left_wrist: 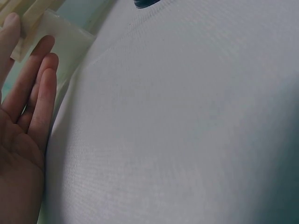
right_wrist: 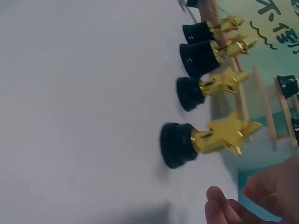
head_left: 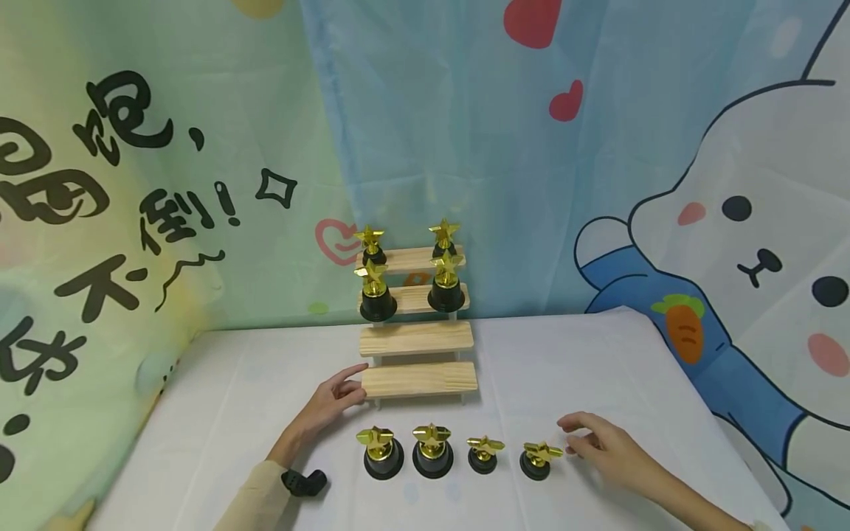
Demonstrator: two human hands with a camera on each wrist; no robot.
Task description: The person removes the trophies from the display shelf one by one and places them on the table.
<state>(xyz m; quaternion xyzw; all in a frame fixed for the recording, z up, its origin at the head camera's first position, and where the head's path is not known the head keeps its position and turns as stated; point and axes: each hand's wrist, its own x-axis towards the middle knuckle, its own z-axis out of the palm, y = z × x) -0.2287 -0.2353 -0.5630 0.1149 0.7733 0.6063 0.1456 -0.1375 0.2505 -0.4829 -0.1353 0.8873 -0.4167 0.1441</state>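
Note:
A four-step wooden display stand stands at the back of the table. At the left end of its lowest step my left hand touches the wood; in the left wrist view, several fingers lie fairly straight beside the stand's whitish leg. In a row before the stand are two larger star trophies, then two smaller ones, all gold on black bases. Just right of the last small trophy, my right hand hovers with loosely bent fingers, holding nothing.
Two small trophies stand on the top step and two larger trophies on the step below. A white cloth covers the table. Printed curtains hang behind and at the sides. A black strap is on the left wrist.

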